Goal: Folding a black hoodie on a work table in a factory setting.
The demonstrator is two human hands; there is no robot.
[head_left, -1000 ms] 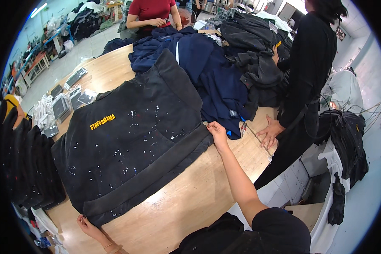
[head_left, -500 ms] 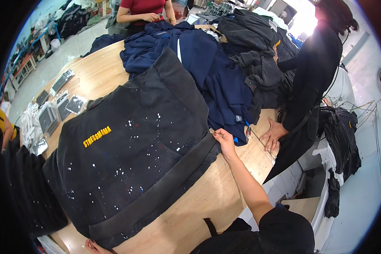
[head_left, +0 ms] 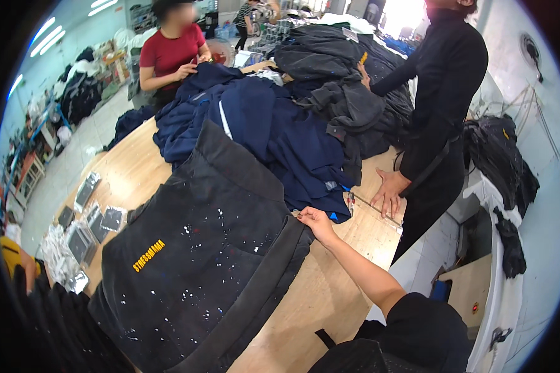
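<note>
A black sweatshirt (head_left: 230,276) with white paint-like specks and yellow lettering lies spread across the table (head_left: 311,304), its wide hem band running diagonally toward me. At the right end of that band, my right hand (head_left: 319,225) pinches the edge of the cloth between thumb and fingers. The lower left corner of the sweatshirt runs out of the picture, and my left hand is not seen. Just beyond my right hand lies a heap of navy blue garments (head_left: 298,137), touching the sweatshirt's far side.
Folded black garments (head_left: 62,329) are stacked at the left. Plastic-wrapped flat packets (head_left: 81,242) lie along the table's left side. A person in black leans a hand (head_left: 389,193) on the right edge, near dark grey garments (head_left: 342,93). A person in red (head_left: 174,56) stands across the table.
The view has tilted up, showing more of the room. My left hand, formerly at the hem's lower left corner, has left the picture. My right hand keeps its pinch on the hem.
</note>
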